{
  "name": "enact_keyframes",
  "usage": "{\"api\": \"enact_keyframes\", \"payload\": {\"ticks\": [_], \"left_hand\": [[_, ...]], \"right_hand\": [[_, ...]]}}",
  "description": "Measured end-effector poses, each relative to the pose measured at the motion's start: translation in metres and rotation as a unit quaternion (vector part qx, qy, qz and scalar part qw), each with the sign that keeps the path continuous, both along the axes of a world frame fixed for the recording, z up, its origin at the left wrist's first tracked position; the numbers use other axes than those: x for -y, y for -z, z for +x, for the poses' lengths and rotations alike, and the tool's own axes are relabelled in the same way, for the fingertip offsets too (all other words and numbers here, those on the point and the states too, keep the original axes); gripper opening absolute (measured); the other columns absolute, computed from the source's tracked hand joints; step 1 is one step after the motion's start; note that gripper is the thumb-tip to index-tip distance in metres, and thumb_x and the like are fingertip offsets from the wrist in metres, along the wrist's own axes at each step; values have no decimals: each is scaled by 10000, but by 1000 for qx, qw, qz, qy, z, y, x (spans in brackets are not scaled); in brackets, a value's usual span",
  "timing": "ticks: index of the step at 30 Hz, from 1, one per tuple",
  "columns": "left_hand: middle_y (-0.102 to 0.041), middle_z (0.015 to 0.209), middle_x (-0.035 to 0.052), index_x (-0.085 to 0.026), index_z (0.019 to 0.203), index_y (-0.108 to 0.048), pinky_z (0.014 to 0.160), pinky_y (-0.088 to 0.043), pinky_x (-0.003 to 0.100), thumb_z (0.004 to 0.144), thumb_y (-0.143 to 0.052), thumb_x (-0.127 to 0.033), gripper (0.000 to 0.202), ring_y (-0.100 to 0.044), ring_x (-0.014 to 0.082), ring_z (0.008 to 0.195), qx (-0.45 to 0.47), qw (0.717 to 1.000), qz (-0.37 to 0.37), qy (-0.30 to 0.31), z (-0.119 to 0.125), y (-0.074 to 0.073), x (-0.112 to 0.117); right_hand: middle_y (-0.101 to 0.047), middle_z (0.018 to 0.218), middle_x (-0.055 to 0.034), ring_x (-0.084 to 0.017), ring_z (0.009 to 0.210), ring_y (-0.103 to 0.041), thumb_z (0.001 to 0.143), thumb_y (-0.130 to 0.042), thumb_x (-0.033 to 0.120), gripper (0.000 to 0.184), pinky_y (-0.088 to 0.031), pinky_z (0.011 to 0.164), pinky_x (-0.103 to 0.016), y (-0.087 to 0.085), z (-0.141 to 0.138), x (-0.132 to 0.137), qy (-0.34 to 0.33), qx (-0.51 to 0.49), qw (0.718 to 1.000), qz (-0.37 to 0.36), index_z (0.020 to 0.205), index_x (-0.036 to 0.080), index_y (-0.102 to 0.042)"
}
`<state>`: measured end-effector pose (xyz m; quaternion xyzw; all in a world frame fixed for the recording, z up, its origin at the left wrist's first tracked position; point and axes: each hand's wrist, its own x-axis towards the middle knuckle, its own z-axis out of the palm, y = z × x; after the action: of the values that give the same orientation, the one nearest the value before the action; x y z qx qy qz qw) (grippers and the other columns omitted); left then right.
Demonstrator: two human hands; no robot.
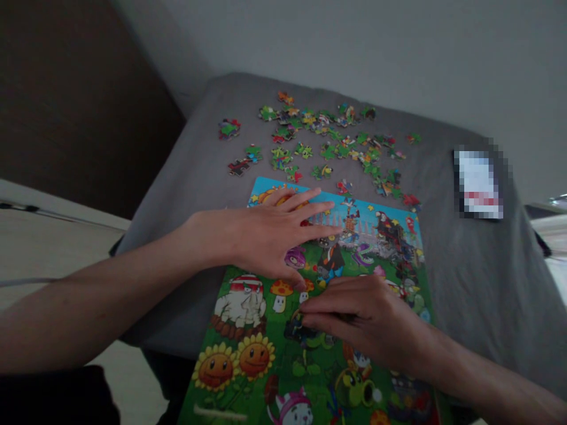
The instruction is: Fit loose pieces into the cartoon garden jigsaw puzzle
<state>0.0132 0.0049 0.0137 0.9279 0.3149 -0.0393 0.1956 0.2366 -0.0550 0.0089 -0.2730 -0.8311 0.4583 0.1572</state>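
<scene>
A colourful cartoon jigsaw board (241, 378) lies on the grey cloth, with sunflowers, mushrooms and other figures printed on it. My left hand (274, 233) rests flat across its upper left part, fingers spread, holding nothing. Over the middle of the board, the thumb and fingers of my right hand (367, 307) are pinched together on a small dark puzzle piece (296, 324), low against the picture. Most of that piece is hidden or dim, so I cannot tell whether it sits flat. Beyond the board's top edge lie several loose puzzle pieces (328, 150).
A grey cloth-covered surface (186, 189) bears everything. Toward its right side lies a blurred-out rectangular item (481, 183). A pale wall (376, 47) stands behind, and a dark brown panel (80, 77) is at the left. Pale floor (146, 378) shows at lower left.
</scene>
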Motion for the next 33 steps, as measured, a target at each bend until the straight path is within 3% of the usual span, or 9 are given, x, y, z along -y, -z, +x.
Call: {"api": "enact_keyframes", "payload": {"ticks": [16, 21, 25, 31, 33], "left_hand": [[-154, 1684, 84, -344, 1573, -277, 1212, -120, 584, 814, -705, -581, 903, -49, 385, 1542, 5, 1000, -8, -9, 2, -3, 1], [-153, 1683, 94, -337, 1573, -280, 1208, -127, 587, 824, -698, -572, 889, -51, 387, 1541, 4, 1000, -3, -8, 2, -2, 1], [-132, 1689, 75, -347, 1577, -261, 1208, -122, 580, 844, -675, -524, 860, -36, 370, 1545, -12, 1000, -4, -6, 2, -3, 1], [-153, 1686, 60, -342, 1577, -268, 1216, -112, 567, 855, -659, -535, 844, -38, 366, 1546, -2, 1000, -12, -9, 3, -5, 1], [-144, 1688, 56, -348, 1575, -268, 1219, -97, 565, 846, -665, -561, 857, -24, 357, 1548, -7, 1000, -16, -12, 3, -5, 1]], "right_hand": [[-760, 786, -22, -116, 655, -682, 972, -615, 256, 184, -484, 615, -247, -2, 4, -2, 19, 34, 999, 4, 925, 191, -780], [-747, 993, -30, -118, 865, -698, 979, -572, 163, 248, -541, 759, -239, -8, 11, -9, 39, -18, 999, 13, 1166, 230, -720], [-673, 1110, -68, -126, 970, -651, 974, -495, 78, 370, -539, 806, -250, -8, 13, -9, -7, 1, 999, 37, 1273, 220, -661], [-647, 1105, -70, -143, 1009, -600, 968, -441, 15, 396, -530, 826, -250, -5, 8, 0, -89, 21, 990, 111, 1258, 194, -642], [-656, 1076, -67, -137, 973, -606, 996, -452, 57, 325, -536, 809, -235, -6, 4, 2, -103, 24, 986, 131, 1233, 169, -645]]}}
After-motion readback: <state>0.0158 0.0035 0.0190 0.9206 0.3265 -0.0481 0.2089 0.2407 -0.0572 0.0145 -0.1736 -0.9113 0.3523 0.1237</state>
